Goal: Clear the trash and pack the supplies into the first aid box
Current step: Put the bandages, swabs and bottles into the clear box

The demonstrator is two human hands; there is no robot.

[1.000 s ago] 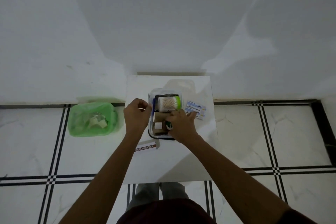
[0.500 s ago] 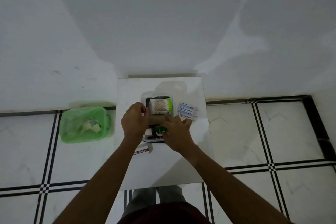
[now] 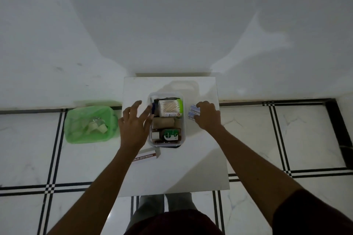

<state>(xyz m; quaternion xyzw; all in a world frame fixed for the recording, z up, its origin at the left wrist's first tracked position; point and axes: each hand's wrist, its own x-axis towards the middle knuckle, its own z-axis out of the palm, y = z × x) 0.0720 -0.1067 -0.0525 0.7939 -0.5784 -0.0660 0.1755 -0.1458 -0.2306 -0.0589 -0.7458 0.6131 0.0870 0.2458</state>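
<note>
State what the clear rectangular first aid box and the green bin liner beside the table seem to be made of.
Clear rectangular first aid box: probably rigid glossy plastic, since its contents show through the walls. Green bin liner: seemingly thin translucent plastic film, wrinkled, with white scraps visible through it.

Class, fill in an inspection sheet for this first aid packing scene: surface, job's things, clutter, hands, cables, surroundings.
Surface: white table, mostly bare.
Job's things: clear first aid box holds cotton swabs, a bandage roll and a brown bottle; ointment carton and antiseptic packets lie outside.
Clutter: nothing seen.
Hands: left hand open beside the box; right hand on the packets, grip unclear.
Cables: nothing seen.
Surroundings: green trash bin, tiled floor.
</note>
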